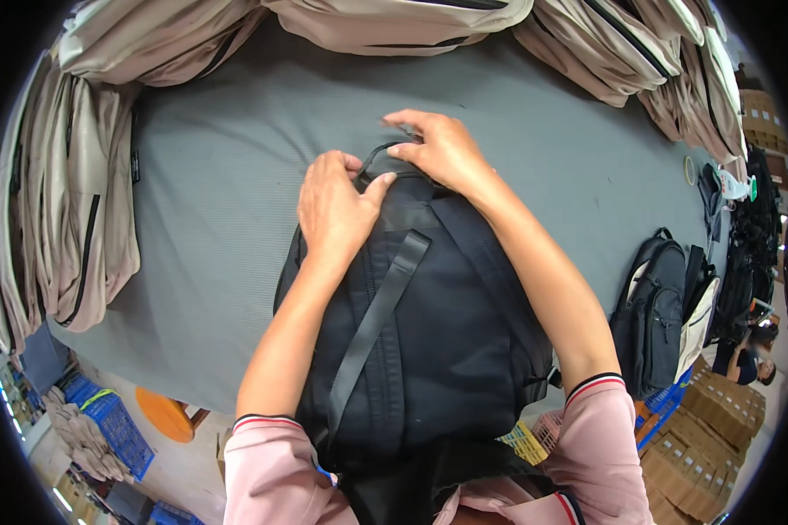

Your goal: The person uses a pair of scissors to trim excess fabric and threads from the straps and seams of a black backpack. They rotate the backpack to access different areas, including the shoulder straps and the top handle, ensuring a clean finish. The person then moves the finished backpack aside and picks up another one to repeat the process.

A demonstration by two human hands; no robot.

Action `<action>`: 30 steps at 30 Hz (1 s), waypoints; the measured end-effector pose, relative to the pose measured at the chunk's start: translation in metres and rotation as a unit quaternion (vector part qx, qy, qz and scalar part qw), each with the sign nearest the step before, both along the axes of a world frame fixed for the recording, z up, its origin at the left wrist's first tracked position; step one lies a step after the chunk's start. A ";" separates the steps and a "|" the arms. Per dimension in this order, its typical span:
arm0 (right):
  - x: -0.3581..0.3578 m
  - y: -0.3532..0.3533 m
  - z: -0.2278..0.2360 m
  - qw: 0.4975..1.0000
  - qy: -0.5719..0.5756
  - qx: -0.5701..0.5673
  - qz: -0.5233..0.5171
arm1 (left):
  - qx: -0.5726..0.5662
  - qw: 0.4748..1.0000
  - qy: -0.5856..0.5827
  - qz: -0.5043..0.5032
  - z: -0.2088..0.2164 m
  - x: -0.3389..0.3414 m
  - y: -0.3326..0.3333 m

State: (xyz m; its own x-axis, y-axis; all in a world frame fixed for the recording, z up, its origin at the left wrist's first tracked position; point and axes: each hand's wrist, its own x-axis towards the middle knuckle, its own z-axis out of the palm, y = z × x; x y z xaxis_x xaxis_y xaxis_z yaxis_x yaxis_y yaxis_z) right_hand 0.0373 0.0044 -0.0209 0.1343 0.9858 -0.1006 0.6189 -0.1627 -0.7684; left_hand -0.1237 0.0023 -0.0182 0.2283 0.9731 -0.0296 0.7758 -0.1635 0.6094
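A black backpack point(455, 306) lies on the grey cloth-covered table in front of me, its shoulder straps facing up. A loose webbing strap point(376, 328) slants across it. At the bag's far end, my left hand point(334, 206) grips the top edge, thumb on the fabric and fingers curled beside the carry handle point(374, 157). My right hand point(442, 153) is at the other end of this handle loop. Its thumb presses on the loop, while the forefinger reaches out, slightly blurred. The right hand's other fingers are mostly hidden.
Beige bags point(87, 192) are stacked along the left and far edges of the table point(210, 219). On the right stand a dark backpack point(652, 315), a tape roll point(689, 171) and a spray bottle point(737, 185). Below are an orange stool point(162, 414), blue crates point(118, 429) and cartons point(696, 459); another person point(749, 363) is at far right.
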 end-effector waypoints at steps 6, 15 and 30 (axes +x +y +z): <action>-0.003 0.010 0.004 0.991 -0.094 -0.076 0.062 | 0.027 0.999 0.024 -0.012 -0.014 0.001 0.005; 0.001 -0.013 0.006 0.994 -0.103 -0.027 0.030 | -0.381 0.864 -0.329 -0.008 0.001 -0.015 0.028; 0.001 -0.043 0.025 0.976 -0.156 0.135 0.064 | -0.327 0.882 -0.339 0.004 -0.005 -0.018 0.028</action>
State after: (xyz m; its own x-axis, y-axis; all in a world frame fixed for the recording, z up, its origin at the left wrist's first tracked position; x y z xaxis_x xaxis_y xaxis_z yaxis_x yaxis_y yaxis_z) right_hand 0.0384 -0.0383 0.0040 -0.0099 0.9814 0.1915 0.8318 0.1144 -0.5432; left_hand -0.1415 0.0303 -0.0232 0.4018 0.8006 -0.4444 0.1972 0.3983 0.8958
